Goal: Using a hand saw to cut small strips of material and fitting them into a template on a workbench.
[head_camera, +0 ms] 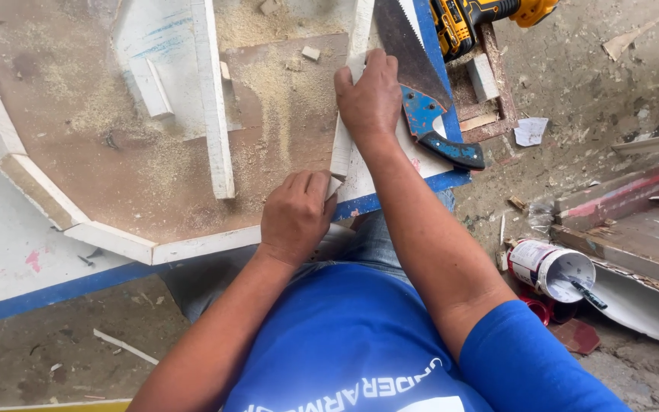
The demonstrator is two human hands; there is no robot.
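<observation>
Both hands grip one white strip (pixel 342 145) lying along the right edge of the bench (pixel 9 252): the right hand (pixel 371 99) presses its far part flat, and the left hand (pixel 295 214) closes round the near end, seemingly pinching something small against it, though I cannot tell what. By the look of it, the step in hand is rubbing or trimming that near end; the next move would call for steady pressure from the far hand so the strip stays put.

Taking the strip as landmark: the bench spreads to its left, a sawdusty brown board edged in white and blue. A white plank (pixel 213 99) lies left of it. A handsaw (pixel 421 91) with a blue handle rests just right of it. A yellow drill (pixel 482 17) sits beyond, to the right. A tipped paint can (pixel 549 268) lies on the floor, well right.
</observation>
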